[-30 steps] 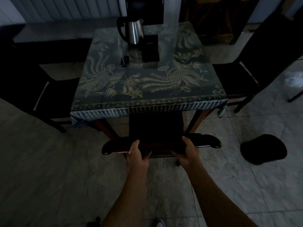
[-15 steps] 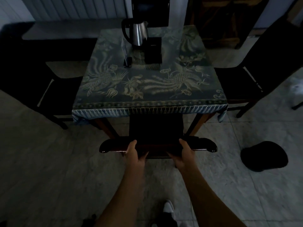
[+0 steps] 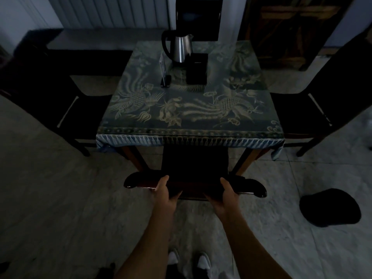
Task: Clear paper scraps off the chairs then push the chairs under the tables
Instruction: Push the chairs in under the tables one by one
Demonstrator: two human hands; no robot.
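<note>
Both hands, left hand (image 3: pixel 164 195) and right hand (image 3: pixel 226 195), grip the chair (image 3: pixel 194 168) top rail (seat tucked under the table (image 3: pixel 189 109)); side chairs at nine (image 3: pixel 60 105) and three (image 3: pixel 314 109), dark floor object (image 3: pixel 330 208) at four.

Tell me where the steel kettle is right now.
In the head view, the steel kettle with a black handle stands at the far middle of the patterned blue tablecloth, beside a black box.

Very dim, bluish light; chairs sink into black shadow, corners vignette and bend, faint glare on the kettle (image 3: pixel 180 48) at 12 o'clock.
</note>
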